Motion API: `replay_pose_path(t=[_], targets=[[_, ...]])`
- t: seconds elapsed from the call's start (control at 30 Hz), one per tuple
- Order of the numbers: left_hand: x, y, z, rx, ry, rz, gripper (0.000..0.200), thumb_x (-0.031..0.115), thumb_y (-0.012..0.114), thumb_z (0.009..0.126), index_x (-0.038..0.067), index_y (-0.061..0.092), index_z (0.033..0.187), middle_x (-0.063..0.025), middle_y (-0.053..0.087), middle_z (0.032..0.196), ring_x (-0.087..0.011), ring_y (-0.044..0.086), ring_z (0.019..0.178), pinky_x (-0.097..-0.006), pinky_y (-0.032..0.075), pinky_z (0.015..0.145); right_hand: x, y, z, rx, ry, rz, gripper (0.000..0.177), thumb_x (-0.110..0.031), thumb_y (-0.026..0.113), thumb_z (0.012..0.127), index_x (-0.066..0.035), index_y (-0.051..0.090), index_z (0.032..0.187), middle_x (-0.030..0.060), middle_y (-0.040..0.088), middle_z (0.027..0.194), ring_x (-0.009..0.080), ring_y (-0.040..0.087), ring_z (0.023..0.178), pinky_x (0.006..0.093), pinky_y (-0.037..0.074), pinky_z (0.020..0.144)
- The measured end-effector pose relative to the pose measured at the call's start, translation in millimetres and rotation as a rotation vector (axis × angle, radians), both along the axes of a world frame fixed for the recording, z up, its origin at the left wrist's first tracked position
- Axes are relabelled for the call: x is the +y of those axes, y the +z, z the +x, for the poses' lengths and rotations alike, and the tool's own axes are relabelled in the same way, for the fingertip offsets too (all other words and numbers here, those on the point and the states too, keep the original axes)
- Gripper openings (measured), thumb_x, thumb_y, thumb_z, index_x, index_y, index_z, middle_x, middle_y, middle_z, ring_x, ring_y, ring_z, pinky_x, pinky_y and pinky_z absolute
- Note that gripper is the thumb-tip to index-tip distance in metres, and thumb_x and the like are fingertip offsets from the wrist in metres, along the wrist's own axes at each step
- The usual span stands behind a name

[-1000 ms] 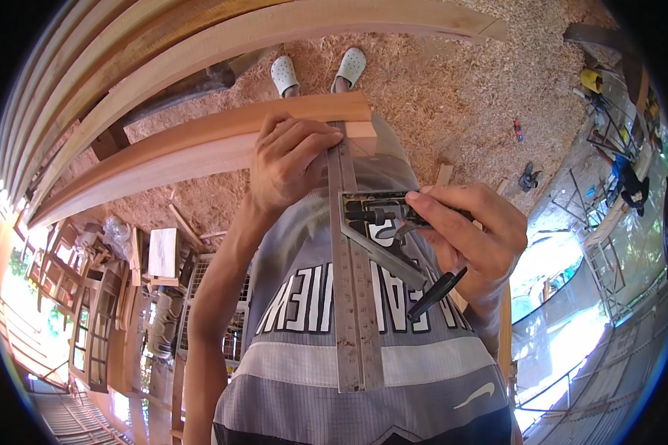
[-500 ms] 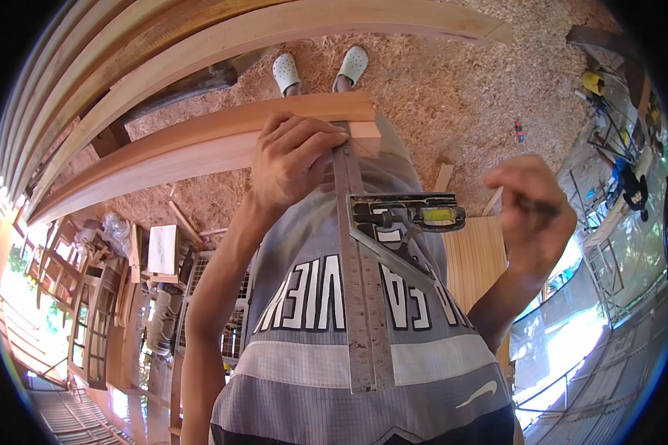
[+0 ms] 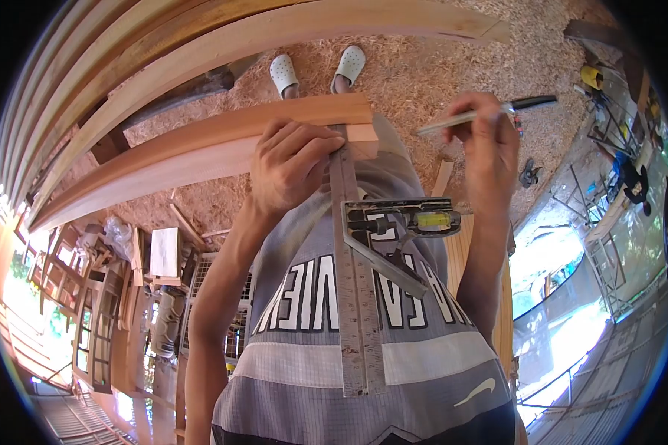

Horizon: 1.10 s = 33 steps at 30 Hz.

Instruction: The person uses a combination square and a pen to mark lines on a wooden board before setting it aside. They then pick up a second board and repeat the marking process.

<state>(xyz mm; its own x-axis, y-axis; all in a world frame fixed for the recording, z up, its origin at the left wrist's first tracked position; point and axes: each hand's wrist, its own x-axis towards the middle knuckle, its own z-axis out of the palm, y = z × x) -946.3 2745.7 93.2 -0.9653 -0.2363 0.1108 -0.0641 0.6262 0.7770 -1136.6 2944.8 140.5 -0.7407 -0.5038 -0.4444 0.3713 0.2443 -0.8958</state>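
My left hand (image 3: pixel 293 159) is closed over a wooden beam (image 3: pixel 193 159) near its cut end, its fingers pinching the upper end of a combination square (image 3: pixel 356 297) against the wood. The square's steel blade hangs down in front of my shirt, and its dark head with a yellow level vial (image 3: pixel 434 220) sticks out to the right. Off to the right of the beam end, my right hand (image 3: pixel 486 141) is raised and grips a pen (image 3: pixel 464 119) between its fingers. The pen has a clear barrel and a black end, and its thin tip points left towards the beam end without touching it.
Several long timbers (image 3: pixel 289 33) lie beyond the beam, at the upper left. Wood shavings (image 3: pixel 416 81) cover the ground around my white clogs (image 3: pixel 283 73). A light plank (image 3: pixel 460 252) stands beside my right forearm. Wooden frames (image 3: pixel 96 319) are at the left; a person (image 3: pixel 632 182) is far right.
My right hand has moved up and left towards the beam end, and the pen in it now shows clearly. My left hand and the square have stayed almost in place.
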Motion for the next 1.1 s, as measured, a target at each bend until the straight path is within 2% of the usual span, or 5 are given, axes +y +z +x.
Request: replay_pose_path(t=[0.17, 0.4, 0.5, 0.57, 1.1], targets=[[0, -1, 0, 0.008, 0.008, -0.005, 0.027, -0.006, 0.075, 0.069, 0.008, 0.074, 0.092, -0.0032, 0.076, 0.093, -0.0228, 0.074, 0.085, -0.0367, 0.053, 0.080, -24, -19, 6, 0.030, 0.181, 0.043, 0.019, -0.021, 0.072, 0.103, -0.002, 0.071, 0.103, 0.0006, 0.071, 0.082, 0.0064, 0.063, 0.072, 0.0240, 0.049, 0.063], [0, 0, -1, -0.006, 0.007, -0.005, 0.026, -0.005, 0.074, 0.070, 0.008, 0.075, 0.092, -0.0028, 0.076, 0.092, -0.0225, 0.074, 0.086, -0.0372, 0.053, 0.080, -46, -35, 6, 0.073, 0.414, 0.300, 0.019, -0.017, 0.072, 0.103, 0.002, 0.070, 0.105, 0.0035, 0.073, 0.086, 0.0085, 0.070, 0.080, 0.0248, 0.055, 0.073], [0, 1, -1, -0.009, 0.007, -0.010, 0.026, -0.005, 0.074, 0.070, 0.008, 0.076, 0.093, -0.0026, 0.076, 0.092, -0.0220, 0.074, 0.086, -0.0371, 0.053, 0.080, -50, -42, 9, 0.076, 0.435, 0.305, 0.020, -0.018, 0.072, 0.103, 0.002, 0.071, 0.103, 0.0032, 0.072, 0.083, 0.0078, 0.070, 0.079, 0.0247, 0.054, 0.072], [0, 0, -1, -0.010, 0.008, -0.013, 0.026, -0.005, 0.074, 0.070, 0.008, 0.076, 0.093, -0.0024, 0.076, 0.092, -0.0217, 0.074, 0.087, -0.0369, 0.053, 0.080, -50, -52, 14, 0.152, 0.358, 0.186, 0.023, -0.026, 0.073, 0.100, -0.002, 0.074, 0.100, 0.0098, 0.071, 0.071, 0.0179, 0.064, 0.058, 0.0330, 0.049, 0.058], [1, -1, 0, 0.025, -0.018, -0.045, 0.032, -0.002, 0.074, 0.066, 0.008, 0.075, 0.096, -0.0032, 0.075, 0.095, -0.0222, 0.074, 0.088, -0.0366, 0.052, 0.082, -49, -28, 8, 0.210, 0.371, 0.287, 0.023, -0.023, 0.074, 0.099, -0.001, 0.073, 0.098, 0.0149, 0.072, 0.077, 0.0210, 0.068, 0.062, 0.0331, 0.052, 0.060]])
